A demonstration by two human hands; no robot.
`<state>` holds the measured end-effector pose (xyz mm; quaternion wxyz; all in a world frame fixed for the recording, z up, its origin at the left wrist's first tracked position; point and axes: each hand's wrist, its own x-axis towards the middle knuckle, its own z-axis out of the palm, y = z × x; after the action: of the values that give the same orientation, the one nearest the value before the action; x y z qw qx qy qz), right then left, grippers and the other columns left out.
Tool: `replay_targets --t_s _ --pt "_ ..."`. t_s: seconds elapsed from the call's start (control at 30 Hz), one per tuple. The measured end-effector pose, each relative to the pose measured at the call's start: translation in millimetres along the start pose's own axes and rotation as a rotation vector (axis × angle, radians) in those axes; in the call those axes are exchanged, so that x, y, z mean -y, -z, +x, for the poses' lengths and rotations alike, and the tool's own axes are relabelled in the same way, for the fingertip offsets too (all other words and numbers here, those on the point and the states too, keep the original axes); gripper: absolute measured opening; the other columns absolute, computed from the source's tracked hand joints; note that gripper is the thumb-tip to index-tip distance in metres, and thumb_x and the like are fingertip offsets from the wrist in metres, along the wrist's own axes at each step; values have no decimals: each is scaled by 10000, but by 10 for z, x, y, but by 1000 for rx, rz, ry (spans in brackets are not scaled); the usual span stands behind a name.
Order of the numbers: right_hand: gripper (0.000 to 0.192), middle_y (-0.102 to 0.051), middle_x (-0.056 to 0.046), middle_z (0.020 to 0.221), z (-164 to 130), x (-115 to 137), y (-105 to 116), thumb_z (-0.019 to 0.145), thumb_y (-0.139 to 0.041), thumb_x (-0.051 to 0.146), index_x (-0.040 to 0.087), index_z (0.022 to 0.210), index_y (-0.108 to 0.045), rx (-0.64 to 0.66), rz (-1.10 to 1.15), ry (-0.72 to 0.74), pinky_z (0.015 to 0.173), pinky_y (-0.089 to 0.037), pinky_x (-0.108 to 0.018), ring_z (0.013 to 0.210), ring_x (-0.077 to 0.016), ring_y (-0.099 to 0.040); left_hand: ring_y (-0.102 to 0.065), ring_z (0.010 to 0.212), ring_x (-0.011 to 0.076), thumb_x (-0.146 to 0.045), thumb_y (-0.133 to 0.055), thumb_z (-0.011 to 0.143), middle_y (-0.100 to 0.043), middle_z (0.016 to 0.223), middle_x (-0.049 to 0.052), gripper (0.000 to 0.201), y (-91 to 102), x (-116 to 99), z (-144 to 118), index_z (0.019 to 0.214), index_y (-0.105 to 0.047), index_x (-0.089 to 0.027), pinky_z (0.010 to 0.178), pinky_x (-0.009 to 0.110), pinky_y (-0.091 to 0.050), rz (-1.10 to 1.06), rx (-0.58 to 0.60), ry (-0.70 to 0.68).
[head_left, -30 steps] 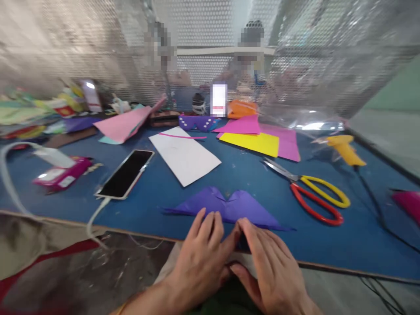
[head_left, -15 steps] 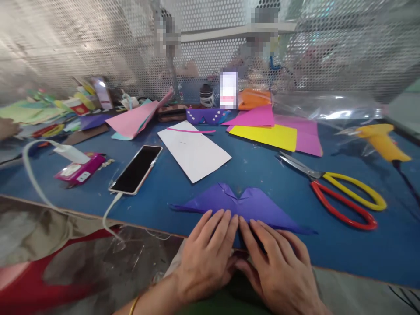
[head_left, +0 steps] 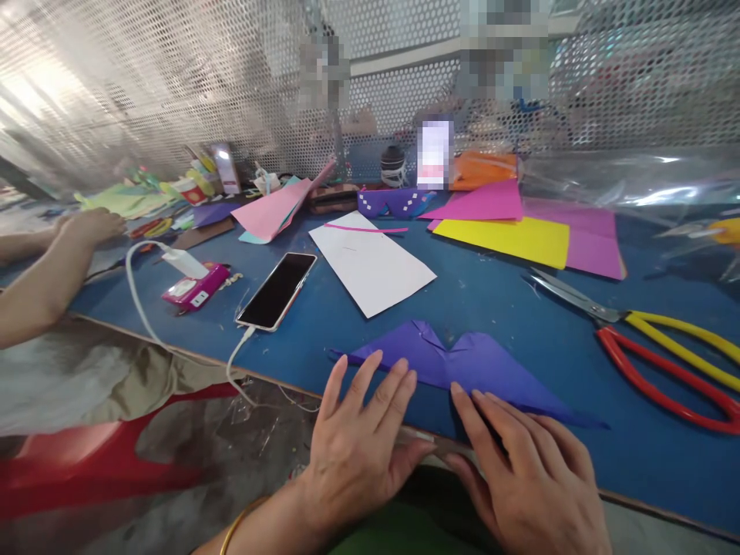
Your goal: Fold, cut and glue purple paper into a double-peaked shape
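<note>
A purple sheet of folded paper [head_left: 491, 370] lies on the blue table near its front edge, its top edge shaped into two peaks with a dip between and its sides tapering to points. My left hand [head_left: 361, 432] rests at the paper's near left edge, fingers stretched and spread, the thumb low by the table edge. On the right part of that same near edge, the fingertips of my right hand [head_left: 532, 462] press down, fingers extended and lying close together. Neither hand is wrapped round anything. Part of the paper's lower edge is hidden under my fingers.
Scissors [head_left: 607, 312] with red and yellow handles lie to the right. Beyond are a white sheet [head_left: 373, 266], yellow paper [head_left: 502, 240] and purple paper glasses [head_left: 393, 203]. Leftward are a charging phone [head_left: 277, 291], a magenta power strip [head_left: 200, 289] and another person's arm [head_left: 52, 270].
The view has swung left, bringing another person's arm into sight. My left fingers have spread and the gap between my two hands has widened. The purple paper stays in place.
</note>
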<state>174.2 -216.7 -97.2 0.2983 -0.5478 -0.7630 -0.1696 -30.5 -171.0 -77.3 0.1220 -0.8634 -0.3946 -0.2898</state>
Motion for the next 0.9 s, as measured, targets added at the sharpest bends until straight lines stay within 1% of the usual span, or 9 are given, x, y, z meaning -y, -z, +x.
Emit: replay_targets --t_s 0.1,0.23,0.3,0.37,0.47,0.57,0.67,0.8,0.9 --pt "387 -743 -137 1121 14 5 8 1029 -477 352 134 1301 -645 5 12 2 918 -393 -388 998 -221 -642 -530 1327 317 -511 -486 999 -677 1355 37 516 58 61 2 1313 -651 -137 1254 522 -130 61 19 31" --pt "376 -742 -144 1108 30 16 19 1039 -455 333 117 1279 -647 3 18 0 927 -391 -382 1017 -216 -637 -497 1359 338 -502 -462 1005 -668 1368 41 510 137 172 10 1323 -642 -148 1245 552 -124 96 46 1" --pt "382 -741 -143 1112 32 19 20 1043 -448 341 119 1291 -635 0 21 -3 928 -390 -380 1024 -213 -633 -504 1347 355 -489 -464 1001 -666 1369 73 501 168 231 -2 1311 -650 -142 1233 572 -135 138 52 14" --pt "385 -742 -138 1109 30 21 18 1044 -448 350 125 1301 -626 -2 27 -5 928 -390 -377 1031 -211 -630 -521 1317 375 -464 -481 991 -662 1357 129 485 195 287 -25 1285 -667 -126 1212 590 -165 196 57 43" --pt "389 -738 -141 1115 25 19 11 1038 -465 353 123 1312 -617 -4 32 -2 932 -391 -377 1040 -216 -627 -544 1260 365 -415 -503 983 -656 1295 196 484 222 345 -62 1276 -662 -63 1175 541 -270 221 87 30" --pt "395 -735 -141 1127 17 10 5 1036 -468 351 122 1327 -607 -6 29 6 942 -388 -377 1044 -218 -626 -574 1185 325 -409 -496 992 -674 1202 201 531 223 367 -80 1298 -621 6 1153 472 -324 196 123 -29" --pt "400 -732 -135 1136 9 2 -2 1032 -468 338 132 1350 -595 -2 22 14 954 -384 -373 1045 -217 -625 -584 1178 303 -439 -464 1008 -686 1203 178 556 206 375 -100 1338 -592 -11 1178 460 -292 188 143 -26" --pt "434 -729 -131 1139 1 0 -12 1013 -500 329 136 1395 -569 -5 8 17 955 -386 -373 1042 -227 -625 -589 1201 302 -511 -411 1017 -700 1241 133 586 195 367 -152 1391 -568 -89 1235 509 -170 181 118 71" --pt "472 -730 -126 1138 1 3 -12 1001 -515 319 137 1436 -541 -8 10 13 953 -389 -373 1036 -235 -633 -549 1272 327 -586 -374 1007 -683 1290 150 699 222 321 -190 1472 -475 -75 1243 539 -131 181 113 114"
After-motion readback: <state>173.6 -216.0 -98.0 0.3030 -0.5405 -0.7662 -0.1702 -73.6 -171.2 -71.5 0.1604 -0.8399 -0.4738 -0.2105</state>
